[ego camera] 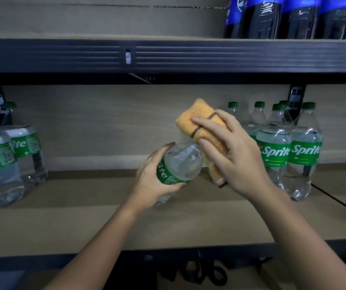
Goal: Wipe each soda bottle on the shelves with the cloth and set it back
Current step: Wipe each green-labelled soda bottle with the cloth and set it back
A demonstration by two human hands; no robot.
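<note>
The middle shelf [84,222] carries Sprite bottles grouped at the left [11,162] and right [289,153], so a wide bare stretch is left between for working. Above it, one bottle [178,166] is held tilted off the board in the left hand [151,181], gripped round its label, its neck offered to the orange cloth [205,126], which is clasped in the right hand [236,151]
</note>
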